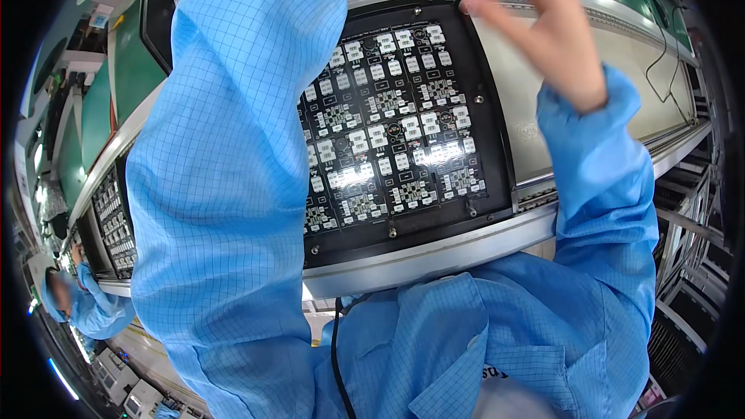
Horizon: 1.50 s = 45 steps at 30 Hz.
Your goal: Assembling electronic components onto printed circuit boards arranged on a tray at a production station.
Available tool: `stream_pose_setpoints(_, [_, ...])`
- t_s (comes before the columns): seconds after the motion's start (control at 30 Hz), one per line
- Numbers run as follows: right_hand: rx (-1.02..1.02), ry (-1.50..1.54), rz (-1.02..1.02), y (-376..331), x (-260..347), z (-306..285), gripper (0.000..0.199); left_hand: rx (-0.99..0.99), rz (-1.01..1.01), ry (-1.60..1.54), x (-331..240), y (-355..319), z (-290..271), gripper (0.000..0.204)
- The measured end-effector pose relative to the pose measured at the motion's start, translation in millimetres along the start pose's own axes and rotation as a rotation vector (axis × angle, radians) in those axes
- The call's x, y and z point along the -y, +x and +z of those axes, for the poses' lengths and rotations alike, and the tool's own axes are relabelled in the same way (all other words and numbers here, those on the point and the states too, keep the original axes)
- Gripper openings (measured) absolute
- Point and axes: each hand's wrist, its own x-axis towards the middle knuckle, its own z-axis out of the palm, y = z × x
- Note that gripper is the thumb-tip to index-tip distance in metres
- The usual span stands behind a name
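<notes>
Right hand: raised over the upper right corner of the carrier, blurred, with fingers bent and pointed up and to the left. Thumb and fingertips are held loosely apart, and nothing is seen pinched between them; whether the far rail beneath is touched cannot be told. Left hand: hidden beyond the upper edge (only a sliver of skin is shown at the cuff), so its grip cannot be told.

Circuit boards, one panel: laid flat in the black carrier, directly in front of the body; pale rectangular parts are set across them in repeated groups, and two bright reflections are cast on the lower half. The left portion is covered by the left sleeve, light blue with a fine dark grid. Small metal pins are spaced along the carrier's border.

Near rail, silver: run along the carrier's lower side. Pale surface: placed to the right of the carrier, partly covered by the right sleeve. Thin dark cable: looped at the far right.

Second panel of boards: seen at far left, with a co-worker in blue beside it.
</notes>
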Motion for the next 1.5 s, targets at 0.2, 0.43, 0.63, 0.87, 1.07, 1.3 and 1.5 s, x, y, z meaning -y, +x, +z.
stream_pose_setpoints(0.2, [-0.122,0.02,0.412,28,-68,-50,0.013,-0.062,0.041,-0.045,-5,19,6,0.014])
stream_pose_setpoints(0.43, [0.316,0.013,0.163,27,-132,-33,0.019,-0.162,-0.174,-1.403,-11,-8,-37,0.019])
stream_pose_setpoints(0.63, [0.263,-0.268,0.407,35,-118,-32,0.014,0.138,-0.35,-2.617,-34,-68,6,0.052])
stream_pose_setpoints(0.87, [0.063,0.363,0.001,29,-109,-34,0.014,0.028,-0.913,-2.538,-46,-130,32,0.03])
stream_pose_setpoints(1.07, [0.233,-0.233,0.281,27,-156,-30,0.015,0.103,-0.83,-2.47,-40,-141,25,0.025])
stream_pose_setpoints(1.3, [0.185,-0.312,0.252,39,-109,-25,0.012,0.107,-0.736,-2.339,-54,-154,9,0.023])
stream_pose_setpoints(1.5, [-0.016,0.496,0.104,28,-108,-34,0.014,0.095,-0.622,-2.103,-70,-163,6,0.023])
